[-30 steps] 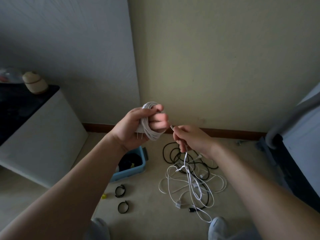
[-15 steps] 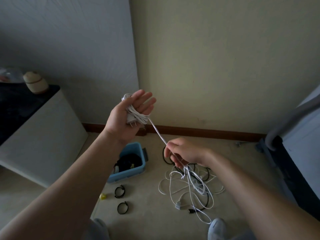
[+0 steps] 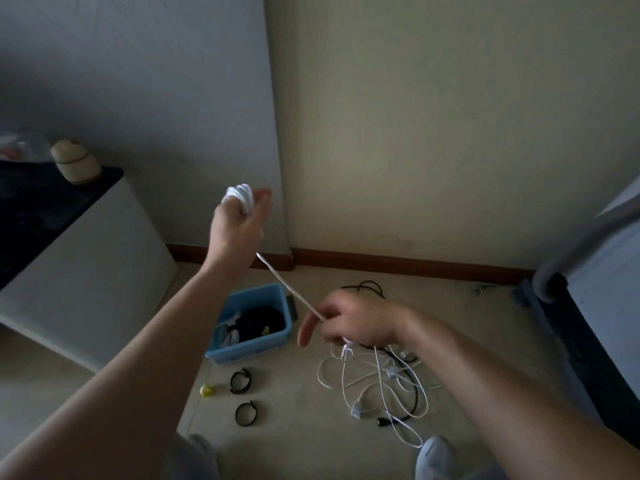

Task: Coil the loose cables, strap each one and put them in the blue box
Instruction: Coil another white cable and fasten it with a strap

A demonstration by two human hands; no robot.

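We are partway through the job, on the coiling step of one white cable. Our left hand, raised before the wall corner, carries the wound loops of it round its fingers. How far those fingers are curled we cannot tell from this side. Our right hand, lower down, pinches the same cable, which runs taut between the two hands, and one finger sticks out free. Below that hand the cable drops into a loose heap of white and black leads on the floor, so we judge much winding is left. The blue box stands on the floor under the left forearm and holds dark and white bundles, which are probably finished cables. Two black straps lie near it, unused. What is left is to finish this coil, strap it, box it, then do the other leads.
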